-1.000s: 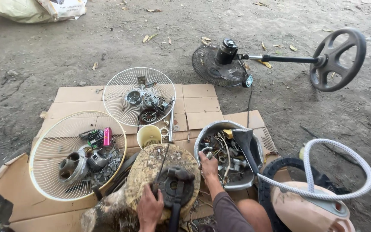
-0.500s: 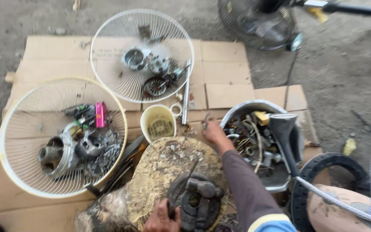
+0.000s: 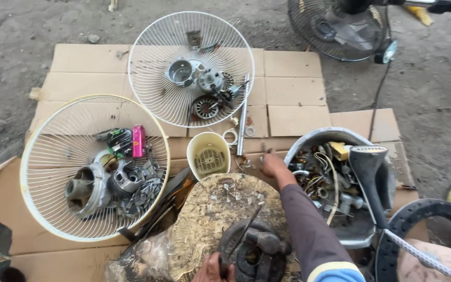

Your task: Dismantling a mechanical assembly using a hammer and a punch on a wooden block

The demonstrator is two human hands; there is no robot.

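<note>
Two white fan guards (image 3: 94, 167) are laid on flattened cardboard (image 3: 293, 89), one pink packet (image 3: 138, 141) inside the nearer. A dark tool (image 3: 238, 240) is gripped by the left hand (image 3: 212, 269). Small parts are touched by the right hand (image 3: 272, 164), its grip unclear.

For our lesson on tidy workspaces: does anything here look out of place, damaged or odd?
Yes. Two fan guards lie flat on the cardboard, serving as trays for loose motor parts. The stump is strewn with small chips. The right hand reaches to small bits beside the tub of tangled scrap.
</note>
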